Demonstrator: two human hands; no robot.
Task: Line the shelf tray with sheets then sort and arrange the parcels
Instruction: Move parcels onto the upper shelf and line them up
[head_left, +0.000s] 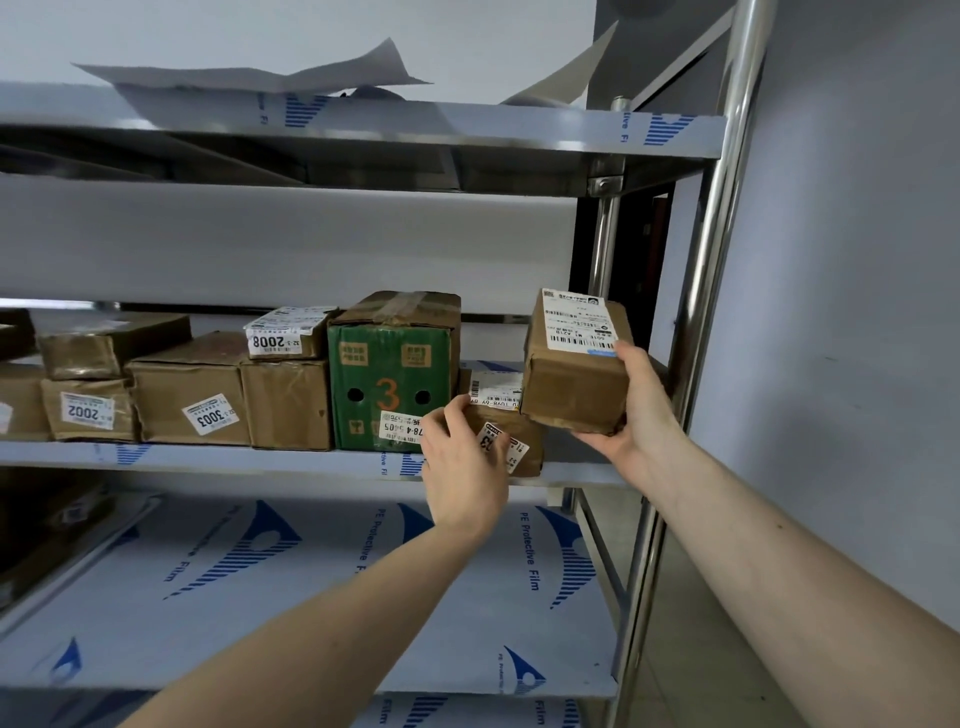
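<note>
My right hand (636, 410) grips a small brown parcel (571, 374) with a white shipping label, held in the air above the right end of the middle shelf (260, 457). My left hand (460, 462) holds the front of a low brown parcel (511, 423) that sits on that shelf beside a green box (389, 374) marked 3. Further left stands a row of brown parcels labelled 2008 (283, 338), 3003 (192, 395) and 2002 (88, 410). Loose grey sheets (249, 83) lie rumpled on the top shelf.
The steel rack's upright posts (727, 208) stand just right of the held parcel, with a grey wall (857, 312) beyond. The lower shelf (363, 597) is covered in blue-printed protective film. A dark object (47, 525) lies at its left end.
</note>
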